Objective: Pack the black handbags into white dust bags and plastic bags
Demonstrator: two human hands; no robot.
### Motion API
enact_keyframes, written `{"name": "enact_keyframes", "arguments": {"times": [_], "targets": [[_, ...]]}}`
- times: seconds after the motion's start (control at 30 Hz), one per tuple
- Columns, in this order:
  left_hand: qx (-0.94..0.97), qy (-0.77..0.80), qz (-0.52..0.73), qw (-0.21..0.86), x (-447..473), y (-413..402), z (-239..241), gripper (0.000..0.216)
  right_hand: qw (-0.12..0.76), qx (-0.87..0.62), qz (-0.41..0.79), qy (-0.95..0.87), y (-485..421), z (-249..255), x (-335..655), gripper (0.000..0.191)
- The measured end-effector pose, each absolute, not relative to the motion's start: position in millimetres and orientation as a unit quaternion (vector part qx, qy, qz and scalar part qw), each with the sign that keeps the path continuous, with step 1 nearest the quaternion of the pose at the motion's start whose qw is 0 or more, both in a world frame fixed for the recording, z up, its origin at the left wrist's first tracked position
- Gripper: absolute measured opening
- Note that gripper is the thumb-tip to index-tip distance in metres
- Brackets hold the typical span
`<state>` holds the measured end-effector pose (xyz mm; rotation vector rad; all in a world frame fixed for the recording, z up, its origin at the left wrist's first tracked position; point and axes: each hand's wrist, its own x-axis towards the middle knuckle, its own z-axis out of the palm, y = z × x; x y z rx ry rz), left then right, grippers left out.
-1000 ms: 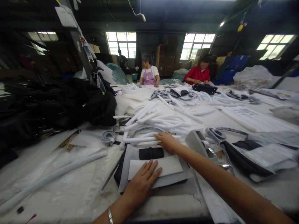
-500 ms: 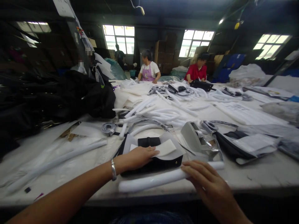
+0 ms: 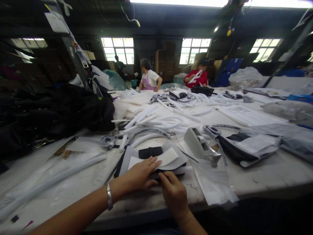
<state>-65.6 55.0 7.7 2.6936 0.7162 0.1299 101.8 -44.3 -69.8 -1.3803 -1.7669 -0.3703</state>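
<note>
A black bag (image 3: pixel 119 168) lies flat before me, with grey-white sheets (image 3: pixel 182 158) and a folded white sheet (image 3: pixel 170 156) on top. A small black rolled piece (image 3: pixel 150 152) rests on these sheets. My left hand (image 3: pixel 143 171) lies with fingers stretched over the white sheet and the bag's near part. Close beside it, my right hand (image 3: pixel 174 192) is closed, its thumb and fingers pinching the bag's near edge. What lies inside that edge is hidden. Something whitish shows at the bag's right end, too unclear to name.
A grey tape dispenser (image 3: pixel 199 143) stands right of the bag, with a clear plastic bag (image 3: pixel 215 186) below it. Another black bag (image 3: pixel 234 151) lies farther right. White foam tubes (image 3: pixel 158 122) are heaped behind. Black fabric (image 3: pixel 80 111) is piled left. Two people work across the table.
My right hand has moved left to the bag's near edge and closed there. The white foam tube it touched no longer lies along the front. My left hand stays on the sheets.
</note>
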Motion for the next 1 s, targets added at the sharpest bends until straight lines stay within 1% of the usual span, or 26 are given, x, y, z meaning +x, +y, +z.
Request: {"name": "enact_keyframes", "arguments": {"times": [0.07,0.2,0.27,0.33,0.4,0.47,0.57,0.6,0.7,0.83,0.9,1.0], "targets": [[0.951,0.265,0.065,0.145,-65,48,-9,0.071,0.428,-0.538,-0.143,-0.712,-53,-69,106,0.029],[0.956,0.267,0.118,0.037,-64,42,-42,0.069,0.420,-0.478,-0.145,-0.758,-65,-48,129,0.030],[0.956,0.263,0.130,0.007,-64,43,-50,0.069,0.369,-0.454,-0.164,-0.794,-58,-32,145,0.038],[0.956,0.262,0.133,-0.007,-64,45,-52,0.065,0.287,-0.449,-0.187,-0.825,-45,-22,162,0.045],[0.955,0.267,0.129,-0.016,-63,42,-49,0.062,0.227,-0.443,-0.201,-0.844,-31,-23,177,0.043],[0.953,0.277,0.122,-0.026,-60,34,-41,0.057,0.207,-0.432,-0.208,-0.853,-21,-34,189,0.041],[0.943,0.306,0.125,-0.043,-50,21,-29,0.041,0.193,-0.425,-0.218,-0.857,-16,-57,202,0.047],[0.935,0.324,0.132,-0.056,-45,18,-25,0.038,0.193,-0.417,-0.221,-0.860,-15,-64,205,0.048],[0.930,0.333,0.129,-0.087,-37,14,-18,0.038,0.202,-0.390,-0.227,-0.870,-12,-75,213,0.050],[0.945,0.296,0.127,-0.053,-42,14,-23,0.041,0.208,-0.393,-0.215,-0.869,-13,-73,210,0.050],[0.946,0.300,0.124,-0.023,-47,17,-30,0.047,0.225,-0.405,-0.192,-0.865,-17,-67,207,0.050],[0.946,0.305,0.105,0.015,-49,22,-39,0.067,0.293,-0.473,-0.132,-0.820,-26,-52,211,0.047]]}}
